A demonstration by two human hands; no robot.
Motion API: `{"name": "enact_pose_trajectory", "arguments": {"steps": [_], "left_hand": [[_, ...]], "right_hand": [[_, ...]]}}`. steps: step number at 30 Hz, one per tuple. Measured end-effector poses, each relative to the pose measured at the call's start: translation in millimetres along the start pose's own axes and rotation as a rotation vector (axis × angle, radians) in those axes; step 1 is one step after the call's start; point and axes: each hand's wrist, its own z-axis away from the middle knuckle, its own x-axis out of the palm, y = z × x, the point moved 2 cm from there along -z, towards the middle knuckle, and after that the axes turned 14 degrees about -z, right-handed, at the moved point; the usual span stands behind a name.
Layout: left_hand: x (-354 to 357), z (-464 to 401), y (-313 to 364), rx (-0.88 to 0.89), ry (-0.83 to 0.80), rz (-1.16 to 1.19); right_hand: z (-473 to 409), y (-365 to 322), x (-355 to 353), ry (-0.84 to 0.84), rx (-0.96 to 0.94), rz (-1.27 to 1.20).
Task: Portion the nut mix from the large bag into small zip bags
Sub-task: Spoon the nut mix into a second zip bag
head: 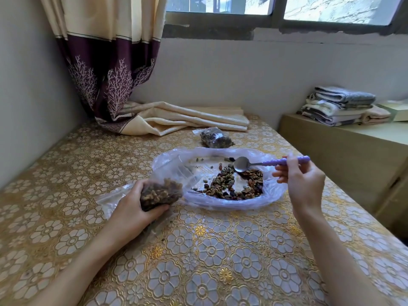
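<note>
Large bag point(273, 191) holds nut mix point(234, 184); small zip bag point(159, 193) full.

Our left hand point(134, 206) lies low, palm down, fingers curled tight around a small clear plastic zip bag of nuts point(159, 193). Our right hand point(302, 180) is raised, wrist bent, fingertips pinching the lilac plastic handle of a metal spoon point(260, 163). Both forearms are bare.
</note>
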Motion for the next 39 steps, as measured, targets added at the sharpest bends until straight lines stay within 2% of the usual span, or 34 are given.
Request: {"name": "enact_pose_trajectory", "arguments": {"steps": [7, 19, 30, 35, 39], "left_hand": [[-1, 1, 2, 0.007, -0.009, 0.007], [-1, 1, 1, 0.006, -0.013, 0.005], [-1, 0, 1, 0.007, -0.019, 0.016], [0, -1, 0, 0.012, -0.003, 0.010], [1, -1, -2, 0.010, -0.007, 0.014]], "right_hand": [[1, 6, 2, -0.096, 0.052, 0.117], [5, 5, 9, -0.190, 0.384, -0.064], [5, 1, 6, -0.030, 0.319, -0.192], [19, -17, 23, -0.070, 0.268, -0.306], [39, -25, 42, -0.172, 0.266, -0.349]]}}
